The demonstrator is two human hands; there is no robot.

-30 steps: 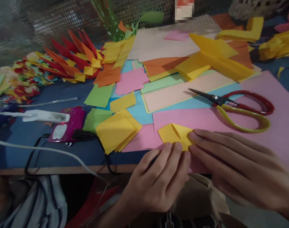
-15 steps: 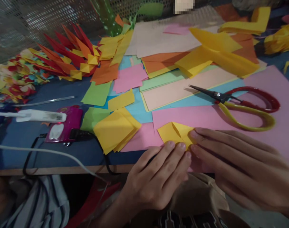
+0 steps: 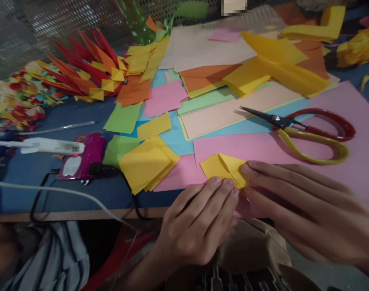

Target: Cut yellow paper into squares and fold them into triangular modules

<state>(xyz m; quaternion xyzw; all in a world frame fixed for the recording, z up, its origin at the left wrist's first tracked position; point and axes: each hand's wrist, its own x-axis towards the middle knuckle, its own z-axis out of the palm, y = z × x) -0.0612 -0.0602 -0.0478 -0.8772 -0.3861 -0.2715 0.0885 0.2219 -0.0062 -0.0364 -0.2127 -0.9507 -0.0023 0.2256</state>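
A small piece of yellow paper, partly folded with creases meeting near its middle, is at the front edge of the table over pink sheets. My left hand has its fingers together on the paper's lower edge, its thumb hidden beneath. From the right, my right hand grips the paper's right corner with its fingertips, fingers long and close together. Just beyond that hand lie scissors with one red and one yellow handle, blades slightly apart and pointing left. A stack of yellow paper squares sits left of the folded piece.
A magenta adapter with a white plug and cables occupies the left side. Behind are a red, orange and yellow folded-paper piece, coloured sheets and a green bottle. A person's striped sleeve shows at lower left.
The fingers of my left hand have slid slightly left along the paper's lower edge. My right hand stays at the right corner; the view has shifted slightly.
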